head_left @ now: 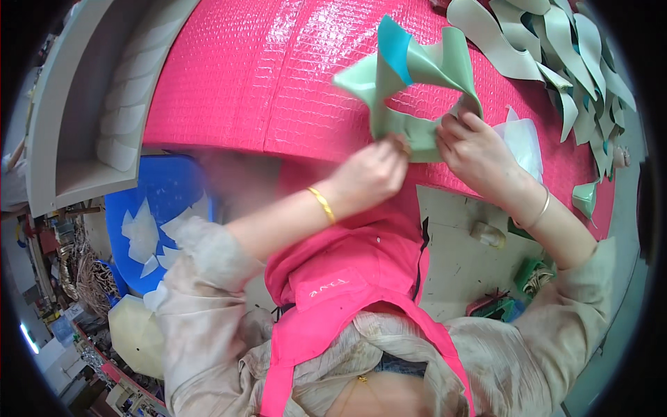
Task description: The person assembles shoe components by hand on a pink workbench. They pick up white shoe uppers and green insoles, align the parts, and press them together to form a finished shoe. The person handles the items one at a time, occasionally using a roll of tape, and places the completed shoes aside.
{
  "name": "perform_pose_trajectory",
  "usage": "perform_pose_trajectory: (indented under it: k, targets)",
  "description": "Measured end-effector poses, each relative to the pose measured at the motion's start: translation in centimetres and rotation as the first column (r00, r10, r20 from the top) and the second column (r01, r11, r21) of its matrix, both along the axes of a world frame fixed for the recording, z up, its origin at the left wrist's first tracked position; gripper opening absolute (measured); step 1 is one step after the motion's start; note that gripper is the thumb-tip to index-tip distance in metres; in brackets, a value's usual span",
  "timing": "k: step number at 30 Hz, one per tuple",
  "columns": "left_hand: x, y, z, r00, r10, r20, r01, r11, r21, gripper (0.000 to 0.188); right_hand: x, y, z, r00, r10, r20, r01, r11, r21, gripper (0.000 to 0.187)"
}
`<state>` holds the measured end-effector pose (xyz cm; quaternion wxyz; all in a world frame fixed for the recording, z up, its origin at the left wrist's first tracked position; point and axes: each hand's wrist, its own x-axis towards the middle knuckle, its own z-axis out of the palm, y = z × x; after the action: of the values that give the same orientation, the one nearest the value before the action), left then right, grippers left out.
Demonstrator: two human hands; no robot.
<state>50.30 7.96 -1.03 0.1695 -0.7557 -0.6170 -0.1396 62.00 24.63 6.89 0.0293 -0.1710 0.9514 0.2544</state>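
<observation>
A pale green shoe upper (441, 62), bent into an open loop with a turquoise patch (394, 50) on it, is held up over the pink table. My left hand (375, 165) pinches its lower edge, fingers closed and slightly blurred. Just to the right, my right hand (476, 146) grips the same upper near its lower right corner, with the fingers bent round it. The fingertips of both hands are partly hidden. Beside my right hand lies a piece of white paper (522, 144).
The table (229, 83) has a shiny pink cover. Similar pale green uppers (563, 52) are heaped at its far right. A grey trough (52, 139) holding a row of pale pieces stands at the left. Below it, a blue bin (121, 247) contains white paper scraps (142, 229).
</observation>
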Motion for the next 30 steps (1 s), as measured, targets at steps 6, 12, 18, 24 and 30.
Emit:
perform_pose_trajectory:
  k: [6,12,18,24,30]
  targets:
    - [0.4,0.6,-0.9,0.93,0.028,0.366,-0.016,0.999,-0.038,0.037,1.4,-1.2,0.1,0.991,-0.084,0.1,0.068,0.986,0.152,0.018]
    - [0.5,0.2,-1.3,0.874,0.081,0.479,-0.069,0.997,-0.043,0.041,1.6,-2.2,-0.2,0.966,-0.247,0.075,0.246,0.969,0.019,0.012]
    - [1.6,1.5,-0.4,0.894,0.182,0.41,-0.111,0.975,-0.192,0.055,0.8,-3.5,-0.3,0.933,-0.273,0.235,0.228,0.953,0.201,0.011]
    - [1.2,1.7,-2.2,0.913,0.06,0.404,-0.048,0.998,-0.039,0.058,0.8,-3.2,-0.6,0.952,-0.23,0.204,0.198,0.966,0.165,0.01]
    - [1.8,2.5,-0.7,0.908,0.138,0.396,-0.062,0.978,-0.198,0.054,0.5,-3.1,0.0,0.934,-0.275,0.226,0.252,0.959,0.125,0.006]
